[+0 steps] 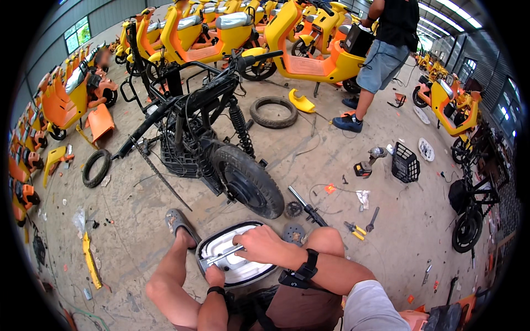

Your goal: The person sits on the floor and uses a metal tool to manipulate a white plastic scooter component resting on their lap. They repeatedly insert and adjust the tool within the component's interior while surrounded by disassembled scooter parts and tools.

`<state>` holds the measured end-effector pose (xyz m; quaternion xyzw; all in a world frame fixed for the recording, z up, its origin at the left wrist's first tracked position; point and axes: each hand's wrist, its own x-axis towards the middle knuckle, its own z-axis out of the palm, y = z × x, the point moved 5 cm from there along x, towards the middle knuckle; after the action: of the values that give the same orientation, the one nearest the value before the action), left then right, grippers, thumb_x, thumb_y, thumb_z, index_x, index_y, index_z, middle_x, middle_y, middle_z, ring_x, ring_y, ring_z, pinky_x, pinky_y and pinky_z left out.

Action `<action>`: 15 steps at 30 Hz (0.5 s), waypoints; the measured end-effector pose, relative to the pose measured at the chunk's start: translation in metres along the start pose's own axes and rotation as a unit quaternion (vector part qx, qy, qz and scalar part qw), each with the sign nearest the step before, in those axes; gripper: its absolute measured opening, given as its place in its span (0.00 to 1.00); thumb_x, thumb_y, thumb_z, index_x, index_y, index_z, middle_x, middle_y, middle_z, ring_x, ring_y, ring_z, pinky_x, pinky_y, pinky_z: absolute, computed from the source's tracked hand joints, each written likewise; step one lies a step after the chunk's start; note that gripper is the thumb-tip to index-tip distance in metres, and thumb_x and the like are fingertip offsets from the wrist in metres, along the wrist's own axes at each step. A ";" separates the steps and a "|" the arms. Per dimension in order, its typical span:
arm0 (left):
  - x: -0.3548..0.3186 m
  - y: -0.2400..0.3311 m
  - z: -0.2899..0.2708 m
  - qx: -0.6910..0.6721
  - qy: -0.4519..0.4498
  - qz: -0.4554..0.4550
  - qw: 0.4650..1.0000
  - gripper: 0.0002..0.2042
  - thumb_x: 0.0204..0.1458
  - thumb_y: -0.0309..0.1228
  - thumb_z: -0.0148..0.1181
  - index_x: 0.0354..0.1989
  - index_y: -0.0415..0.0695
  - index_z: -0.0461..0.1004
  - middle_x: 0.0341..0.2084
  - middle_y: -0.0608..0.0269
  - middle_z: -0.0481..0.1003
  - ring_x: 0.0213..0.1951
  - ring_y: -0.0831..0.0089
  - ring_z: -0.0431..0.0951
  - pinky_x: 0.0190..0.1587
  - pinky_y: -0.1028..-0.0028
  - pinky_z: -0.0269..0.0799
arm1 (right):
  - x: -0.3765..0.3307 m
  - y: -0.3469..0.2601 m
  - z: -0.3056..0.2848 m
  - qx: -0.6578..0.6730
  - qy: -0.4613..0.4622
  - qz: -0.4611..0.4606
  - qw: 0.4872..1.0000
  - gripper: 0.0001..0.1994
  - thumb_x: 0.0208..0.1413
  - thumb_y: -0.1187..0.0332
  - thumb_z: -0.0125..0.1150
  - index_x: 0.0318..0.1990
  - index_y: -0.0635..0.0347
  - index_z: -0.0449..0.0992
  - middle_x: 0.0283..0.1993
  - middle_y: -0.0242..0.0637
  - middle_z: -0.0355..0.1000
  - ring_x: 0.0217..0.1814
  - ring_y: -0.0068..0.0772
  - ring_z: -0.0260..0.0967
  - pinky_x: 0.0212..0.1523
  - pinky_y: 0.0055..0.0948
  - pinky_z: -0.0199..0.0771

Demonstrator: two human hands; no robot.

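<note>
An upturned scooter seat (255,274), white inside with a dark rim, lies across my lap between my knees. My right hand (264,245) reaches over it from the right, fingers curled round one end of a slim silver metal rod (225,255). That rod slants down to the left over the white hollow. At its lower end is my left hand (214,275), fingers bent in at the seat's left part. Whether those fingers grip the rod or a small part beneath it is hidden.
Just ahead stands a stripped black scooter frame (190,118) with its wheel (248,182) close to my feet. Pliers (355,230), a wrench (373,219), a cordless drill (371,161) and a black basket (406,163) lie to the right. A person (381,60) stands beyond, near yellow scooters (309,60).
</note>
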<state>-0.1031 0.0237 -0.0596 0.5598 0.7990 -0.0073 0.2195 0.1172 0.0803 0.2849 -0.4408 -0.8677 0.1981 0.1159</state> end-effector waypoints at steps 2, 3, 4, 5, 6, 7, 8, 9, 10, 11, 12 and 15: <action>0.000 -0.001 0.001 0.000 -0.002 0.002 1.000 0.09 0.51 0.29 0.55 0.36 0.38 0.79 0.34 0.44 0.79 0.39 0.46 0.81 0.43 0.55 0.78 | 0.001 -0.001 0.000 0.006 0.003 -0.003 1.000 0.14 0.49 0.58 0.66 0.39 0.57 0.81 0.27 0.44 0.77 0.32 0.46 0.76 0.33 0.42 0.74; 0.000 -0.001 0.002 0.003 -0.003 0.002 1.000 0.09 0.52 0.29 0.55 0.36 0.38 0.79 0.34 0.44 0.79 0.39 0.46 0.81 0.44 0.55 0.77 | 0.001 -0.001 0.001 0.008 0.004 -0.004 1.000 0.14 0.49 0.58 0.66 0.39 0.57 0.81 0.27 0.44 0.77 0.31 0.46 0.76 0.33 0.42 0.74; 0.000 -0.002 0.003 0.006 -0.011 -0.001 1.000 0.09 0.52 0.29 0.55 0.36 0.38 0.79 0.34 0.43 0.79 0.39 0.46 0.80 0.44 0.55 0.77 | 0.001 -0.001 0.001 0.009 0.004 -0.005 1.000 0.14 0.49 0.58 0.66 0.39 0.57 0.81 0.27 0.44 0.77 0.31 0.46 0.76 0.33 0.42 0.74; 0.000 -0.002 0.003 0.003 -0.005 0.002 1.000 0.09 0.52 0.29 0.55 0.36 0.38 0.79 0.35 0.43 0.79 0.40 0.46 0.80 0.44 0.54 0.77 | 0.001 -0.001 0.001 0.010 0.004 -0.006 1.000 0.14 0.49 0.58 0.66 0.39 0.57 0.81 0.27 0.44 0.77 0.31 0.46 0.76 0.33 0.42 0.73; 0.000 -0.002 0.004 0.000 -0.006 0.002 1.000 0.09 0.52 0.29 0.54 0.36 0.38 0.79 0.35 0.43 0.79 0.40 0.46 0.80 0.44 0.54 0.77 | 0.001 -0.002 0.001 0.010 0.004 -0.008 1.000 0.14 0.49 0.58 0.67 0.39 0.57 0.81 0.27 0.44 0.77 0.31 0.46 0.76 0.33 0.42 0.73; 0.000 -0.003 0.005 -0.002 -0.011 -0.005 1.000 0.09 0.52 0.29 0.54 0.35 0.38 0.79 0.35 0.43 0.79 0.40 0.46 0.80 0.44 0.54 0.77 | 0.001 -0.002 0.001 0.011 0.003 -0.007 1.000 0.14 0.49 0.58 0.67 0.39 0.57 0.81 0.27 0.44 0.77 0.31 0.46 0.76 0.33 0.41 0.73; 0.000 -0.002 0.004 -0.006 -0.007 0.002 1.000 0.09 0.52 0.29 0.54 0.35 0.38 0.79 0.35 0.43 0.79 0.40 0.46 0.80 0.44 0.54 0.77 | 0.001 -0.002 0.002 0.011 0.002 -0.006 1.000 0.14 0.49 0.58 0.67 0.39 0.57 0.81 0.27 0.44 0.77 0.31 0.46 0.76 0.33 0.41 0.73; 0.000 -0.002 0.004 -0.009 -0.008 0.002 1.000 0.09 0.52 0.29 0.54 0.35 0.38 0.79 0.35 0.43 0.79 0.40 0.46 0.80 0.44 0.54 0.77 | 0.001 -0.002 0.002 0.011 0.002 -0.006 1.000 0.14 0.49 0.58 0.67 0.39 0.57 0.81 0.27 0.44 0.77 0.31 0.46 0.76 0.33 0.41 0.73; 0.000 -0.002 0.005 -0.008 -0.012 -0.004 1.000 0.09 0.52 0.29 0.54 0.35 0.37 0.79 0.35 0.43 0.79 0.39 0.46 0.80 0.44 0.54 0.77 | 0.001 -0.002 0.002 0.010 0.002 -0.005 1.000 0.14 0.49 0.58 0.67 0.39 0.57 0.81 0.27 0.44 0.77 0.31 0.46 0.76 0.33 0.41 0.73; -0.001 -0.001 0.004 -0.013 -0.004 0.001 1.000 0.09 0.52 0.29 0.54 0.35 0.37 0.79 0.35 0.43 0.79 0.39 0.46 0.81 0.44 0.54 0.77 | 0.001 -0.002 0.002 0.009 0.002 -0.005 1.000 0.14 0.49 0.58 0.67 0.39 0.57 0.81 0.27 0.44 0.77 0.31 0.46 0.76 0.33 0.41 0.74; -0.001 -0.001 0.004 -0.013 -0.001 0.000 1.000 0.10 0.53 0.29 0.54 0.35 0.37 0.79 0.34 0.43 0.79 0.39 0.46 0.81 0.43 0.54 0.77 | 0.001 -0.002 0.002 0.008 0.002 -0.004 1.000 0.14 0.49 0.58 0.67 0.39 0.57 0.81 0.27 0.44 0.77 0.31 0.46 0.76 0.33 0.41 0.74; -0.003 0.001 0.003 -0.011 0.005 -0.004 1.000 0.09 0.52 0.29 0.54 0.34 0.36 0.79 0.34 0.43 0.79 0.39 0.47 0.81 0.43 0.55 0.78 | 0.001 -0.003 0.001 0.002 -0.001 -0.003 1.000 0.15 0.48 0.58 0.67 0.39 0.57 0.81 0.27 0.45 0.77 0.32 0.46 0.76 0.33 0.41 0.74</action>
<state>-0.1006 0.0205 -0.0616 0.5540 0.8024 0.0028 0.2217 0.1141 0.0795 0.2848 -0.4376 -0.8689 0.2001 0.1163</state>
